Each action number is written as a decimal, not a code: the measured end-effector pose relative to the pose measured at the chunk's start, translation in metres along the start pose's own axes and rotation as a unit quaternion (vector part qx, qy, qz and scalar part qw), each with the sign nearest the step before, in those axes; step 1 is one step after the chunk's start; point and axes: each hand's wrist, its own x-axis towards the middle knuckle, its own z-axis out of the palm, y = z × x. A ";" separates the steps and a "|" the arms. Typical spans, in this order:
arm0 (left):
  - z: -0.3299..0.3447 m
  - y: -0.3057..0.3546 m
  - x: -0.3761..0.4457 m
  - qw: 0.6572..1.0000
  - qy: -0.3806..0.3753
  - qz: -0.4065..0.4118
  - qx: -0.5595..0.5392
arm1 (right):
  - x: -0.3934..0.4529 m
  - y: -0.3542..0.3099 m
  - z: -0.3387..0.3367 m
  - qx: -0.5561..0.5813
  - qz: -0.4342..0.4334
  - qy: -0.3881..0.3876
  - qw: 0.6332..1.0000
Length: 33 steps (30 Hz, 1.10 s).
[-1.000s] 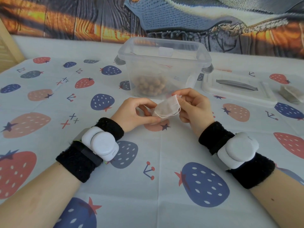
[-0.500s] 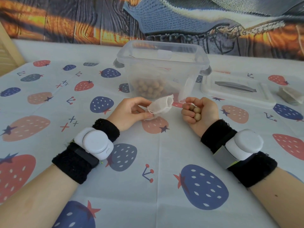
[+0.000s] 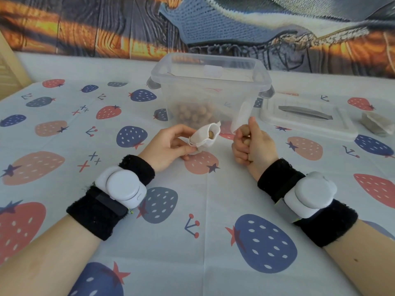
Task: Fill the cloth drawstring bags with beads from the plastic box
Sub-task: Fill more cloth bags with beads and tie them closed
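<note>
The left hand [image 3: 168,144] pinches the white drawstring bag [image 3: 205,136], mouth open with one bead inside. Just right of it, the right hand [image 3: 252,144] curls around several beads [image 3: 244,130]. The plastic box [image 3: 210,92] stands just beyond both hands.

A small white cloth drawstring bag [image 3: 204,136] is being held above the tabletop [image 3: 192,210] with its mouth spread open and turned to the right; one tan bead [image 3: 211,133] is showing just inside the opening. A few more round tan beads [image 3: 245,133] are being held near the bag's mouth, apart from it. Behind them, a clear plastic box [image 3: 210,90] is standing upright and uncovered, with a heap of tan beads [image 3: 193,115] lying at its bottom. A further filled bag [image 3: 377,124] is lying at the far right.
</note>
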 end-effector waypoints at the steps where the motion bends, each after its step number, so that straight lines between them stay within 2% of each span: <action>1: 0.001 0.000 0.000 1.000 0.001 0.001 0.005 | 0.001 -0.001 -0.001 0.017 0.003 0.007 1.000; 4: 0.002 -0.001 0.001 1.000 0.003 0.000 0.010 | 0.001 -0.002 -0.001 0.032 -0.018 0.008 0.999; 6: 0.001 -0.001 0.001 1.000 0.004 -0.003 0.012 | -0.004 -0.001 0.001 -0.022 -0.080 -0.016 0.996; 10: 0.001 -0.001 0.001 1.000 -0.003 -0.006 0.017 | -0.013 0.003 0.007 -0.117 -0.231 -0.092 0.961; 13: 0.002 0.000 0.000 1.000 -0.015 -0.005 0.025 | -0.013 0.004 0.007 -0.157 -0.277 -0.108 0.942; 19: 0.002 0.000 0.000 0.999 -0.029 0.000 0.022 | -0.011 0.007 0.005 -0.167 -0.292 -0.104 0.936; 27: 0.003 0.000 0.000 0.999 -0.029 -0.002 0.019 | -0.007 0.012 0.007 -0.174 -0.263 -0.127 0.940; 33: 0.002 0.001 0.001 0.999 -0.032 -0.018 0.003 | -0.008 0.012 0.004 -0.299 -0.315 -0.082 0.897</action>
